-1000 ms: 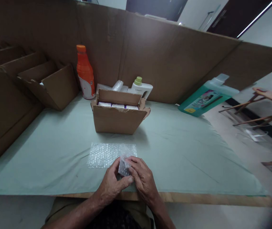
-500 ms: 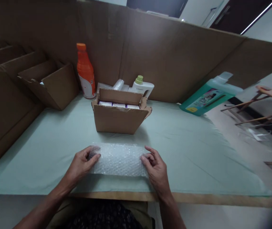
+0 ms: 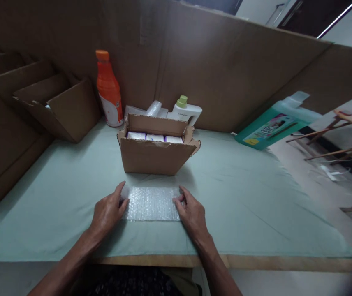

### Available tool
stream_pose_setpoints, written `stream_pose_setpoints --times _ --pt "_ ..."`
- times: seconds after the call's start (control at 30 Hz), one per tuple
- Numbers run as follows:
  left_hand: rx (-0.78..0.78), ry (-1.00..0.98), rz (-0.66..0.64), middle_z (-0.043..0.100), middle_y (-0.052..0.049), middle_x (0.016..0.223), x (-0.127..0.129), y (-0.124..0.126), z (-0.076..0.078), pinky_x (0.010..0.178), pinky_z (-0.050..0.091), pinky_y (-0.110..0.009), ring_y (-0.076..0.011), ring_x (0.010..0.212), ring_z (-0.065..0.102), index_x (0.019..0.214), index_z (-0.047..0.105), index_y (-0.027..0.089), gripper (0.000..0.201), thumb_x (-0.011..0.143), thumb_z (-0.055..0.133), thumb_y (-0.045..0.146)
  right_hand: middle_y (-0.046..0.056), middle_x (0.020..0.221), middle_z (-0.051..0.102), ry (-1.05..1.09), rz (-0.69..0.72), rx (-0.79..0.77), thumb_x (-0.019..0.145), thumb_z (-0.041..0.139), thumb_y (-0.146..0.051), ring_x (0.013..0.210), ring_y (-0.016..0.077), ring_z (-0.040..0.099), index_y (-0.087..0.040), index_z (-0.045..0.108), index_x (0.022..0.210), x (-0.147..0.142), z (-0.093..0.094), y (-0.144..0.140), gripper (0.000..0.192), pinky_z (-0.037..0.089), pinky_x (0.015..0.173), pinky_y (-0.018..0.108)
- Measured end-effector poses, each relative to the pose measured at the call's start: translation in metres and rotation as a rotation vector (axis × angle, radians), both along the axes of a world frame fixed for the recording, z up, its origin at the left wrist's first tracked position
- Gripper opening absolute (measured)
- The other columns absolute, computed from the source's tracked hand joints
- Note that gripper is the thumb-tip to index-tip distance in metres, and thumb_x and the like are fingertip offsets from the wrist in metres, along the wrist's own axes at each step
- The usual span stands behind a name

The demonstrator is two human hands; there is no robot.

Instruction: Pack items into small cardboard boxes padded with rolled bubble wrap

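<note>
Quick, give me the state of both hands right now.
Left hand: open, fingers resting on the left edge of the bubble wrap sheet.
Right hand: open, fingertips on its right edge.

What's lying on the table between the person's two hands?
A flat sheet of bubble wrap lies on the green table cover between the left hand and right hand. Both touch its ends, as the head view shows.
</note>
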State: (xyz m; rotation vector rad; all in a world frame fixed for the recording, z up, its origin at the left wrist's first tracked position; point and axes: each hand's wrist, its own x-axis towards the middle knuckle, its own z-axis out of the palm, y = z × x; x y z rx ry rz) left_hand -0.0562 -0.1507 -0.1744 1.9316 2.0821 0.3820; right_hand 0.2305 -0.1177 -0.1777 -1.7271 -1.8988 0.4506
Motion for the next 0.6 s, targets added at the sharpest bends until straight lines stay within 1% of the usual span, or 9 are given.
stream_pose_setpoints --times 0.1,0.13,0.2,0.27,0.33,0.4,0.47,0.53,0.6 --pt "0.058 0.019 -0.018 0.073 -0.005 0.079 -0.006 -0.001 -0.002 0.061 0.048 -0.029 -0.0223 0.069 0.069 0.146 0.046 0.017 0.054 0.094 0.052 0.032 0.005 0.088 0.074 0.004 -0.051 0.061 0.094 0.055 -0.040 0.062 0.0168 0.063 -0.015 0.066 0.120 0.012 0.000 -0.005 0.038 0.054 0.068 0.032" --pt "0.109 0.024 -0.015 0.072 -0.007 0.083 -0.007 -0.002 -0.001 0.064 0.051 -0.031 -0.0237 0.073 0.069 0.147 0.044 0.016 0.056 0.095 0.052 0.034 0.007 0.091 0.074 -0.005 -0.063 0.102 0.095 0.055 -0.040 0.065 0.0179 0.064 -0.015 0.067 0.118 0.015 0.001 -0.007 0.036 0.054 0.070 0.034" --pt "0.260 0.036 -0.016 0.072 -0.012 0.100 -0.006 -0.005 0.004 0.076 0.055 -0.039 -0.0282 0.089 0.069 0.147 0.042 0.014 0.057 0.096 0.052 0.037 0.011 0.102 0.075 -0.052 -0.040 0.215 0.097 0.055 -0.036 0.080 0.0222 0.069 -0.016 0.067 0.117 0.013 0.007 -0.013 0.031 0.055 0.077 0.038" --pt "0.405 0.044 -0.095 0.066 -0.019 0.123 0.002 -0.007 0.007 0.092 0.054 -0.046 -0.0326 0.112 0.063 0.146 0.043 0.014 0.053 0.097 0.051 0.032 0.013 0.116 0.073 -0.116 0.081 0.321 0.098 0.052 -0.028 0.103 0.0266 0.068 -0.018 0.065 0.121 -0.001 0.012 -0.018 0.028 0.053 0.089 0.043" --pt "0.463 0.040 -0.272 0.056 -0.020 0.142 0.013 -0.008 0.005 0.107 0.046 -0.048 -0.0325 0.134 0.051 0.145 0.044 0.014 0.050 0.096 0.048 0.020 0.015 0.131 0.068 -0.169 0.294 0.342 0.097 0.047 -0.017 0.125 0.0278 0.060 -0.017 0.060 0.132 -0.027 0.012 -0.020 0.037 0.049 0.101 0.046" --pt "0.431 0.051 -0.432 0.051 -0.017 0.151 0.022 -0.008 -0.005 0.116 0.037 -0.047 -0.0295 0.144 0.041 0.147 0.043 0.014 0.054 0.093 0.044 0.011 0.015 0.144 0.060 -0.211 0.492 0.275 0.094 0.045 -0.011 0.139 0.0271 0.049 -0.012 0.052 0.143 -0.054 0.007 -0.019 0.049 0.044 0.109 0.045" --pt "0.370 0.102 -0.489 0.050 -0.017 0.152 0.025 -0.007 -0.019 0.119 0.032 -0.048 -0.0296 0.145 0.040 0.148 0.044 0.012 0.055 0.093 0.045 0.016 0.015 0.151 0.053 -0.256 0.608 0.185 0.094 0.049 -0.016 0.144 0.0275 0.042 -0.009 0.045 0.149 -0.068 -0.002 -0.016 0.055 0.042 0.114 0.046" --pt "0.317 0.173 -0.474 0.047 -0.018 0.155 0.020 -0.007 -0.031 0.120 0.026 -0.052 -0.0324 0.146 0.039 0.148 0.045 0.012 0.055 0.095 0.049 0.029 0.015 0.155 0.049 -0.303 0.649 0.120 0.095 0.056 -0.029 0.145 0.0294 0.040 -0.011 0.041 0.152 -0.065 -0.012 -0.013 0.062 0.038 0.116 0.049" --pt "0.280 0.220 -0.456 0.042 -0.018 0.158 0.014 -0.009 -0.037 0.122 0.021 -0.054 -0.0336 0.149 0.035 0.149 0.044 0.015 0.059 0.095 0.052 0.038 0.014 0.158 0.045 -0.347 0.646 0.097 0.095 0.059 -0.040 0.146 0.0310 0.039 -0.015 0.038 0.155 -0.048 -0.019 -0.009 0.069 0.034 0.118 0.052"
